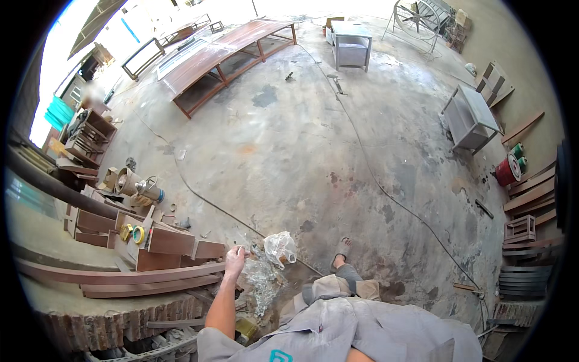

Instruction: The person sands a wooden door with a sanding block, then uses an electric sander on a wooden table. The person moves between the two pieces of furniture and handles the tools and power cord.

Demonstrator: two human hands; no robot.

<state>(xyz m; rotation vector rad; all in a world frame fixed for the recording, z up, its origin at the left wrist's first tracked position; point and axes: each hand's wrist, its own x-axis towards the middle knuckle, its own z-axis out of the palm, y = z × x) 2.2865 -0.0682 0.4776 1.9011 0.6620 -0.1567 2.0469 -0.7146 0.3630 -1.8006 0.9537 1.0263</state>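
My left hand [236,260] is raised at the lower middle, its fingers closed together. What they hold, if anything, is too small to make out. Just right of it is a clear plastic bag [280,248] with something pale brown inside. Crumpled clear plastic wrap [264,285] lies below the bag. Left of the hand, brown wooden boards [120,276] lie stacked, their near ends almost reaching the hand. My right hand is out of the picture.
A roll of yellow tape [138,234] rests on the wooden pieces at left. A long brown table [229,51] stands farther off. Cables [368,163] run across the concrete floor. At right are a grey cabinet [470,117], a red drum [508,171] and stacked boards [534,190].
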